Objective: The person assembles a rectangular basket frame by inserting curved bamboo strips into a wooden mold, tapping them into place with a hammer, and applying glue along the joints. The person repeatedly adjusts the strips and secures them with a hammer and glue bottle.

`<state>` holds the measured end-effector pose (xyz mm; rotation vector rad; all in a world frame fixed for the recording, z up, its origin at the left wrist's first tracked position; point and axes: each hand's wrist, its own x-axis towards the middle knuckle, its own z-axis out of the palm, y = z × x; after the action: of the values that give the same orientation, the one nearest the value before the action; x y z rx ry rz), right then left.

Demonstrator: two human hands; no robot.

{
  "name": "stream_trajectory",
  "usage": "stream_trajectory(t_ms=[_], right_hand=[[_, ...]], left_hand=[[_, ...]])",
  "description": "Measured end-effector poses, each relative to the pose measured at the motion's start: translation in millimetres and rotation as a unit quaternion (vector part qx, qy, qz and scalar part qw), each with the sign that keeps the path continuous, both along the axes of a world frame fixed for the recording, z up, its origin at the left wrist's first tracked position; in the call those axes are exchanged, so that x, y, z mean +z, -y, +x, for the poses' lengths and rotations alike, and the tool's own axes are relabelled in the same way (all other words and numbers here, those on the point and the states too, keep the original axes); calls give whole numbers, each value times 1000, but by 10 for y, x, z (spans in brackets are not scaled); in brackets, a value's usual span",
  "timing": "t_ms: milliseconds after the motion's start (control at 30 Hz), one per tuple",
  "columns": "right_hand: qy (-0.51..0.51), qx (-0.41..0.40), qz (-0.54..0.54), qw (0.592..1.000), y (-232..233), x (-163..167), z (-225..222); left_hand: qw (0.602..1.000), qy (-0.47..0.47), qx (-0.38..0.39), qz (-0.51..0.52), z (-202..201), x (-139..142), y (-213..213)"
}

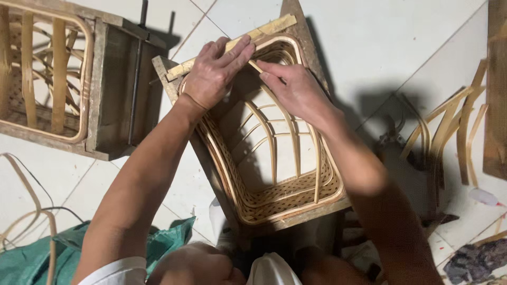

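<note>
At the far left a finished woven basket [45, 74] sits in a wooden frame [113, 89], well apart from the work, with loose cane loops [31, 211] on the tiled floor [369, 42] and a green sack [37, 258] below them. In the middle, the half-made bamboo basket [274, 174] rests in a wooden mould [296, 214] between the person's knees. The left hand [214, 71] lies flat on the far rim, fingers spread over a flat bamboo strip [232, 45] and pressing it down — it grips nothing, it pins. Just beside it, the right hand [296, 89] pinches a thin splint [259, 67] between thumb and forefinger at the rim's corner.

The step looks like seating that splint under or along the rim. Done well, it probably wants the left hand's pressure held steady so the rim cannot lift, and the splint fed at a shallow angle — forced, it may kink or split. At the right, spare bent strips [449, 126] lie on the floor.
</note>
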<state>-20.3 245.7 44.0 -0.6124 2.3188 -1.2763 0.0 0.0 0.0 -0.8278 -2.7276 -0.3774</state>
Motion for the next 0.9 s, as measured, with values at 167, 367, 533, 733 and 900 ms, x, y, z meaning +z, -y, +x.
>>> stream_trajectory(t_ms=[167, 367, 533, 733, 900], right_hand=[[8, 18, 261, 965, 178, 338, 183], [-377, -13, 146, 914, -72, 127, 646], [-417, -71, 223, 878, -1535, 229, 2289], [-67, -181, 220, 956, -2081, -277, 2982], [-68, -226, 325, 916, -2353, -344, 2215]], left_hand=[[1000, -21, 19, 4, 8, 106, -26], [979, 172, 103, 42, 23, 443, 88], [950, 205, 222, -74, 130, 318, 310], [951, 197, 238, -29, 419, 254, 420], [892, 269, 363, -18, 1097, 514, 455]])
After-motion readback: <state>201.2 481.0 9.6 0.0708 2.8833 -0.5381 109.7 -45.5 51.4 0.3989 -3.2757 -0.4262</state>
